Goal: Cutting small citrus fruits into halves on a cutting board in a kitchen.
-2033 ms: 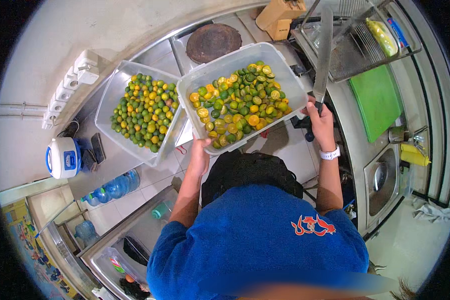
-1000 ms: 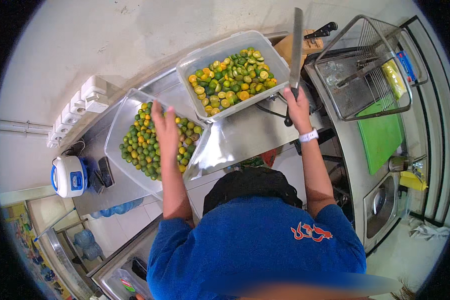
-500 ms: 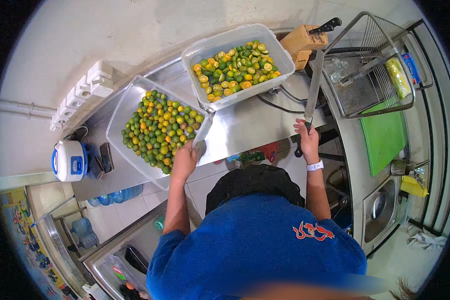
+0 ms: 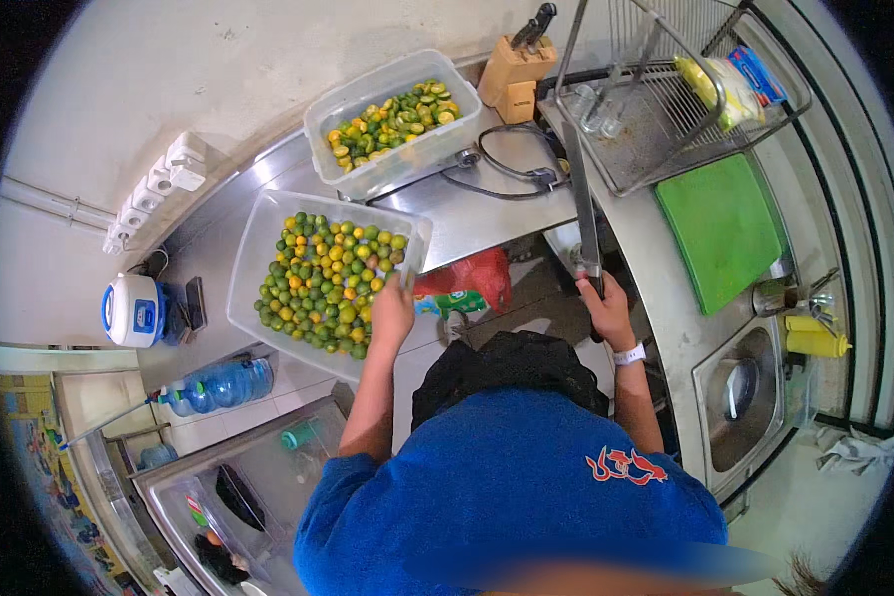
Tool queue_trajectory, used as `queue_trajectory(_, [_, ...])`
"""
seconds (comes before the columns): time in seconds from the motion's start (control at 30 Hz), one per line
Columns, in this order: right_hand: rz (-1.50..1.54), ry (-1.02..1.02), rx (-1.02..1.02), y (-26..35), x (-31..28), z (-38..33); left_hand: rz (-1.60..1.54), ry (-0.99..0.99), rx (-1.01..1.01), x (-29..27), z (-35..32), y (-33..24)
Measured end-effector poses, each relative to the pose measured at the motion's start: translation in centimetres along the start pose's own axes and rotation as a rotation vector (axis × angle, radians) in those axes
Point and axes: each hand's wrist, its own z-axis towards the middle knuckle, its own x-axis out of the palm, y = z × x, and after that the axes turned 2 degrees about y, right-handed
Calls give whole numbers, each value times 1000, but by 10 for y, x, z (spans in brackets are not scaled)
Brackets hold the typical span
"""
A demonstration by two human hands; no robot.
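Observation:
My left hand (image 4: pixel 392 316) grips the right side of a clear plastic tub (image 4: pixel 250 260) full of small whole green and orange citrus fruits (image 4: pixel 333 280). This tub's near corner overhangs the counter edge above the floor. In my right hand (image 4: pixel 613 316) is a long knife (image 4: pixel 584 204), held by its dark handle. Its blade points away from me, past the counter's inner corner, touching no fruit. Behind the first tub stands a second clear tub (image 4: pixel 392 177) with halved citrus (image 4: pixel 397 121) in it.
A wooden knife block (image 4: pixel 517 74), black cable (image 4: pixel 502 189) and wire dish rack (image 4: pixel 666 164) stand behind. To the right are a green cutting board (image 4: pixel 720 233) and a sink (image 4: pixel 710 407). A white-blue rice cooker (image 4: pixel 134 310) sits left; a red bag (image 4: pixel 482 278) lies below the counter.
The view has shifted, with the counter and its things moving left in the picture. The tub of whole fruit has come nearer to me and rightward relative to the counter. Both grips remain.

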Motion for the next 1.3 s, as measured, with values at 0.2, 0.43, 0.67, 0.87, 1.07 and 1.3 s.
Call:
queue_trajectory(0.2, [-54, -3, 98, -28, -54, -47, -43, -44, 11, 59, 35, -52])
queue_trajectory(0.43, [-155, -84, 169, -38, -95, -88, -22, -80, -17, 96, 76, -119])
queue_trajectory(0.67, [-87, -163, 303, -71, -119, -111, 16, -90, -14, 120, 111, -153])
queue_trajectory(0.87, [-140, -127, 360, -57, -124, -101, 36, -91, -79, 130, 130, -163])
queue_trajectory(1.07, [-419, -145, 179, -36, -141, -91, 37, 55, -21, 112, 119, -162])
queue_trajectory(1.3, [-570, -383, 168, -65, -174, -105, 65, 224, 65, 109, 120, -145])
